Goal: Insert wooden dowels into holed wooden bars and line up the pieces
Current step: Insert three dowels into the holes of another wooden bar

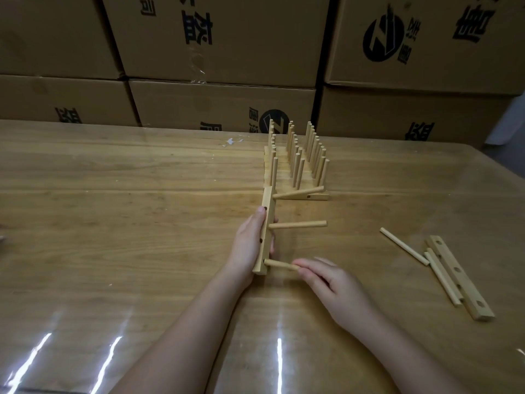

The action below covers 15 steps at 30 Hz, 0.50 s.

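Note:
A holed wooden bar (268, 211) stands on its edge near the table's middle, gripped by my left hand (247, 245) from the left. Two dowels stick out of it to the right: a far one (298, 193) and a middle one (298, 224). My right hand (326, 280) pinches a third dowel (279, 264) whose tip sits at the bar's nearest hole. Behind the bar, finished bars with upright dowels (298, 160) are lined up side by side.
At the right lie a loose holed bar (460, 275) and loose dowels (403, 245) (443, 275). Stacked cardboard boxes (221, 52) form a wall behind the glossy wooden table (113, 209). The table's right edge slants past the loose parts.

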Each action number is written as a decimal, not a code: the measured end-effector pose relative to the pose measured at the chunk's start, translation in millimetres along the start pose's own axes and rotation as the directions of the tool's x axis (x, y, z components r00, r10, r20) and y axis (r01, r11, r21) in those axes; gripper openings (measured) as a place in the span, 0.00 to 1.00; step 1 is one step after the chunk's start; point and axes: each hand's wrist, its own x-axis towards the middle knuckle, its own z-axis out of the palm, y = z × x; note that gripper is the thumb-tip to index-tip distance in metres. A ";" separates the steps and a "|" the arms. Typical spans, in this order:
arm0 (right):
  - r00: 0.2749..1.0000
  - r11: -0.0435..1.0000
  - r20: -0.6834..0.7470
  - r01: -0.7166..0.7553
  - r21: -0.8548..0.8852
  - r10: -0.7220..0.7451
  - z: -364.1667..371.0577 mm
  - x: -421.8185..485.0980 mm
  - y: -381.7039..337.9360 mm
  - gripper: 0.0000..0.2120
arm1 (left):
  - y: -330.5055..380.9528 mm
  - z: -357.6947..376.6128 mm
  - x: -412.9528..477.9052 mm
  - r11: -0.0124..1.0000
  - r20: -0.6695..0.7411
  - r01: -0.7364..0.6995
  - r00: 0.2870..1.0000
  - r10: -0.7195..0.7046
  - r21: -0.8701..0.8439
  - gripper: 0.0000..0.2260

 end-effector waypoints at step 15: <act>0.974 0.867 0.002 0.203 -0.454 -0.227 -11.5 -4.7 -25.1 0.08 | -2.2 8.9 -3.7 0.989 0.004 -0.085 0.996 0.085 0.124 0.16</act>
